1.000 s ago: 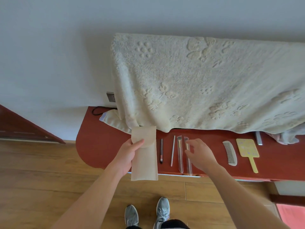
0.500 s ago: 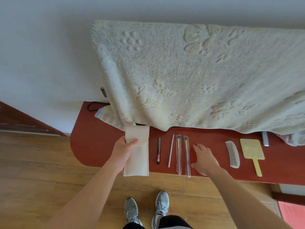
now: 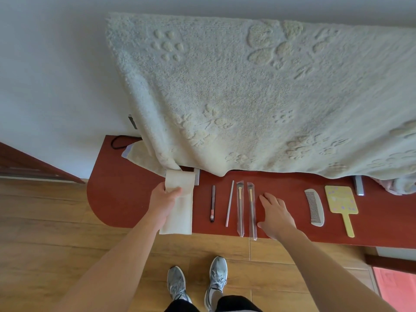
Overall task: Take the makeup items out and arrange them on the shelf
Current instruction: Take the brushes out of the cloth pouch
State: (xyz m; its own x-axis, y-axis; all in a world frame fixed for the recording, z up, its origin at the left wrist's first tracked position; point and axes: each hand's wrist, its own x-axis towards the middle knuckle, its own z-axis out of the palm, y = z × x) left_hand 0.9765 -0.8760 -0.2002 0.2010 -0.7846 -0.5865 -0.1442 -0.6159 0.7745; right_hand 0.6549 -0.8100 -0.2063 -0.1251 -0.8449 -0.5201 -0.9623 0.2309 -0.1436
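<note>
My left hand (image 3: 163, 202) grips a beige cloth pouch (image 3: 180, 212) near its open upper end, over the left part of the red shelf (image 3: 121, 194). To its right lie a dark pencil (image 3: 213, 203), a thin white stick (image 3: 229, 203) and two brushes in clear sleeves (image 3: 240, 208) (image 3: 252, 210), all lengthwise in a row. My right hand (image 3: 275, 213) lies flat on the shelf with straight fingers, just right of the second brush. Further right rest a grey comb (image 3: 315, 207) and a yellow hand mirror (image 3: 341, 203).
A large cream blanket (image 3: 258, 97) hangs over the back of the shelf and hides its rear part. A black cable (image 3: 117, 141) lies at the shelf's back left. Wooden floor and my shoes (image 3: 198, 282) are below the shelf's front edge.
My right hand let go of the second sleeved brush and moved right, flattening onto the shelf. The left hand with the pouch has hardly moved on the shelf.
</note>
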